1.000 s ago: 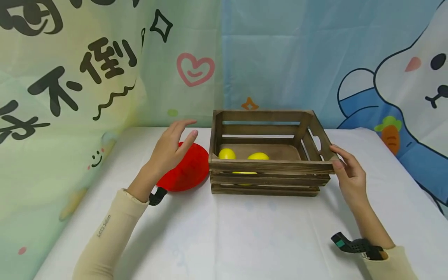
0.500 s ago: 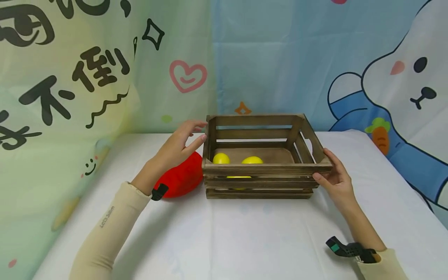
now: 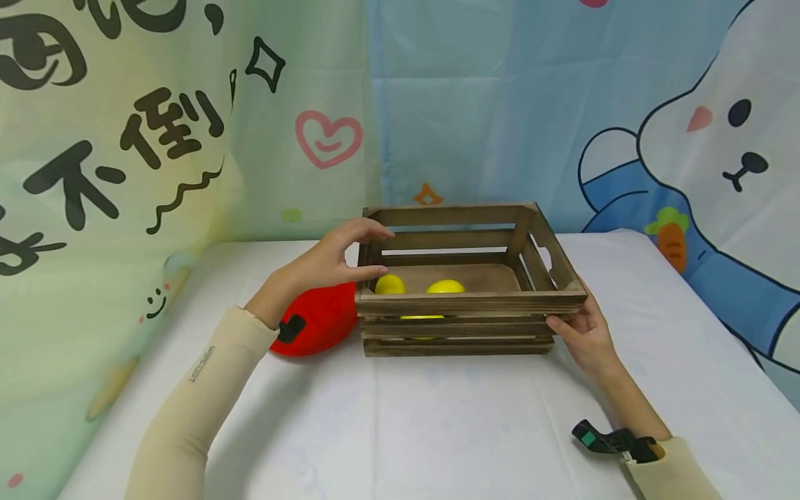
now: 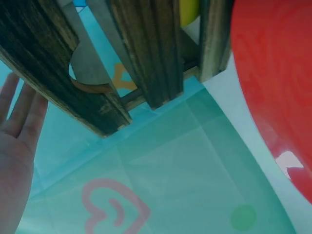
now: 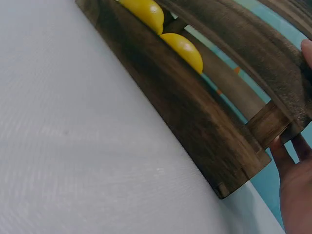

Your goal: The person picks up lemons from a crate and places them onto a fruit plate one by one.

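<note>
A brown slatted wooden crate [image 3: 471, 303] stands in the middle of the white table. Inside, at its left, lie yellow lemon-like fruits [image 3: 446, 286], partly hidden by the front slats. My left hand [image 3: 328, 255] reaches over the crate's left end, fingers and thumb extended and apart; in the left wrist view its straight fingers lie alongside the top rail. At the front right corner, my right hand [image 3: 586, 339] grips the crate, thumb on the front and fingers behind the right end. A round red plate [image 3: 321, 319] lies left of the crate, partly under my left wrist.
White cloth [image 3: 462, 423] covers the table in front of the crate. A printed curtain [image 3: 481, 104] hangs close behind it. Black camera straps [image 3: 615, 441] are worn at my wrists.
My left hand has moved right, from above the red plate to the crate's left end. My right hand has slid lower on the crate's right corner. The head view has shifted slightly.
</note>
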The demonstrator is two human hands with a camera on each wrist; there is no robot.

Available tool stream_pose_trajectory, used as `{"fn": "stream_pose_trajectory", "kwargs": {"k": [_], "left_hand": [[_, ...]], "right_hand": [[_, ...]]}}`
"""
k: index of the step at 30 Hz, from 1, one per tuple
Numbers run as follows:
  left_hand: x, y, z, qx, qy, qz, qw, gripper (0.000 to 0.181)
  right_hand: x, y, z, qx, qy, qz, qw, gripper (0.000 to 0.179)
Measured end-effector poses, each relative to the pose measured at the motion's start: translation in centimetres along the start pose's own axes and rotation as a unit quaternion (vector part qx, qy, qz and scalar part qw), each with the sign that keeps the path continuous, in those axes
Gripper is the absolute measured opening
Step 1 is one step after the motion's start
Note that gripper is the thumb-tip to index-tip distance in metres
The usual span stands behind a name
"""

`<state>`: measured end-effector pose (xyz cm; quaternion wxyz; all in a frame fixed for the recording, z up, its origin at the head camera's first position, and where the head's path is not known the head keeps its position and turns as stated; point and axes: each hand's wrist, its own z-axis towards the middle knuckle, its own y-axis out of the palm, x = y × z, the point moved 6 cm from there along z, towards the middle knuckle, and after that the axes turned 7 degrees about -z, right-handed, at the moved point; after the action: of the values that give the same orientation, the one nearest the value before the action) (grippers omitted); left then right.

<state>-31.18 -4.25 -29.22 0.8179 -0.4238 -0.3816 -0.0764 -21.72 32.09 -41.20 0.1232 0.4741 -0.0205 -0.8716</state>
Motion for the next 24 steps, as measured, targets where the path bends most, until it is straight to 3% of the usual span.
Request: {"fn": "stream_pose_trajectory", "kwargs": {"k": [6, 14, 20, 24], "left_hand": [[0.4, 0.8, 1.3, -0.043, 0.016, 0.0, 0.9989, 0.048], [0.0, 2.3, 2.8, -0.108, 0.033, 0.006, 0.9936, 0.045], [-0.1, 3.1, 3.6, -0.157, 0.029, -0.007, 0.9872, 0.048], [-0.6, 3.5, 4.2, -0.19, 0.007, 0.001, 0.9818, 0.051]], "right_hand": [[-0.1, 0.1, 0.1, -0.014, -0.012, 0.034, 0.9992, 0.075], [-0.7, -0.2, 0.1, 0.005, -0.028, 0.096, 0.995, 0.062], [-0.9, -0.4, -0.1, 0.055, -0.012, 0.056, 0.9968, 0.06], [-0.9, -0.4, -0.1, 0.052, -0.017, 0.065, 0.9964, 0.056]]}}
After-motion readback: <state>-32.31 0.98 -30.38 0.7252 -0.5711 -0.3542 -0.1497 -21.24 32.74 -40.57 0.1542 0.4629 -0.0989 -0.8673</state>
